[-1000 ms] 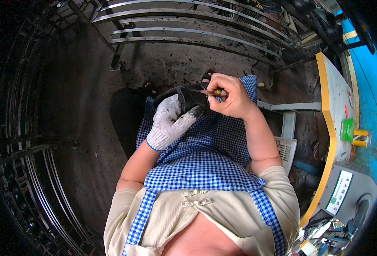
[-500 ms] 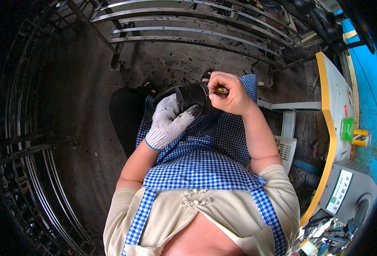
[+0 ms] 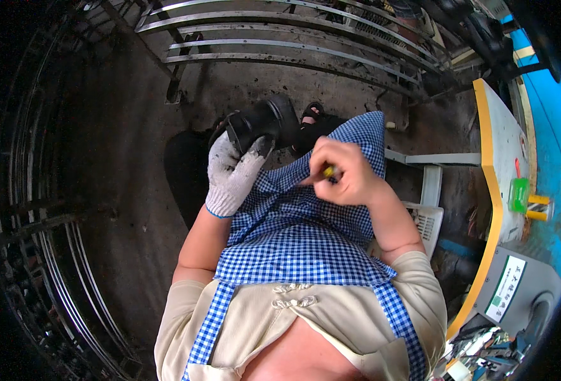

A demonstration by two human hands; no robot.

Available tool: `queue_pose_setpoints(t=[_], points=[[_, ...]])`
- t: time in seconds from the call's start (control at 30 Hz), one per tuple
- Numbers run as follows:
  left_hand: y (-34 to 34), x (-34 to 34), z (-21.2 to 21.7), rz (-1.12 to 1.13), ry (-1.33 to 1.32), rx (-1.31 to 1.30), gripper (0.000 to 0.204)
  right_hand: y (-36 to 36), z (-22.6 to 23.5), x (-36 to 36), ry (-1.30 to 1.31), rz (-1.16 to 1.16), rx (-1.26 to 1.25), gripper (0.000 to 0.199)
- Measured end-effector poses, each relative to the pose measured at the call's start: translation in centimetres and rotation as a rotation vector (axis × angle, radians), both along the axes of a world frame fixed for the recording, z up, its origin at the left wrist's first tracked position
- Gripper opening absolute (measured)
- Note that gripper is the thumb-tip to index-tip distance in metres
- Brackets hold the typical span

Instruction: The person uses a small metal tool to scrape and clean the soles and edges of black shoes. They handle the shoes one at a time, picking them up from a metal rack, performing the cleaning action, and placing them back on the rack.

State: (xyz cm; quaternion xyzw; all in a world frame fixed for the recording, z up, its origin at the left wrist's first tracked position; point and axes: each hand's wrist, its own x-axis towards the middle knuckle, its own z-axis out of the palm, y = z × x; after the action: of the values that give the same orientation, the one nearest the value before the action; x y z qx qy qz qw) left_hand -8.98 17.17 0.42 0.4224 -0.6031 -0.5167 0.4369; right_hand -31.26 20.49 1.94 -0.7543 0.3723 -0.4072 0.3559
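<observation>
My left hand [image 3: 233, 174], in a white knit glove with dirty dark fingertips, grips a black shoe [image 3: 264, 124] above my lap. The shoe is tilted, its rounded end pointing away and to the right; the glove covers part of its near side. My bare right hand [image 3: 344, 171] is closed around a small yellow-and-dark handled tool [image 3: 329, 171], over the apron to the right of the shoe and apart from it. The tool's working end is blurred, so its kind is unclear.
A blue checked apron [image 3: 293, 254] covers my lap. Metal rail racks [image 3: 293, 47] stand ahead and at the left [image 3: 83, 273]. On the right is a yellow-edged worktable [image 3: 493, 190] with a green container [image 3: 518, 195]. A white plastic basket or stool [image 3: 426, 222] sits under it.
The left hand has moved left and turned the shoe so its rounded end points away. My right hand has drawn back from the shoe, toward me, with the tool still in it.
</observation>
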Motion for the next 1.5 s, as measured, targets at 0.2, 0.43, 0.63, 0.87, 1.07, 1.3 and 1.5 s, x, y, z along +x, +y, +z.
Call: queue_pose_setpoints(t=[0.2, 0.43, 0.63, 0.87, 1.07, 1.3, 1.5], points=[[0.9, -1.1, 0.9, -0.088, 0.178, 0.068, 0.021, -2.4, 1.6, 0.9, 0.168, -0.237, -0.199, 0.036], [0.3, -0.8, -1.7, -0.040, -0.093, -0.228, 0.017, -2.2, 0.6, 2.0, 0.451, -0.343, -0.458, 0.021], [1.0, -0.9, -1.6, -0.008, -0.128, -0.207, 0.019, -2.7, 0.4, 2.3, 0.306, -0.334, -0.263, 0.009], [-1.2, 0.3, -0.3, 0.256, 0.194, -0.070, 0.017, 0.3, -1.9, 1.9, 0.158, 0.126, 0.316, 0.010], [-1.1, 1.4, 0.6, 0.140, 0.281, 0.064, 0.019, -1.8, -4.1, -0.4, -0.345, -0.131, 0.593, 0.024], [-1.0, -0.2, 0.9, -0.374, -0.414, -0.749, 0.046, -1.2, -5.9, -0.8, -0.702, -0.071, 0.864, 0.052], [0.6, 0.4, -0.4, -0.404, -0.652, -0.753, 0.046, -0.6, -5.7, 0.5, -0.642, -0.159, 0.845, 0.080]])
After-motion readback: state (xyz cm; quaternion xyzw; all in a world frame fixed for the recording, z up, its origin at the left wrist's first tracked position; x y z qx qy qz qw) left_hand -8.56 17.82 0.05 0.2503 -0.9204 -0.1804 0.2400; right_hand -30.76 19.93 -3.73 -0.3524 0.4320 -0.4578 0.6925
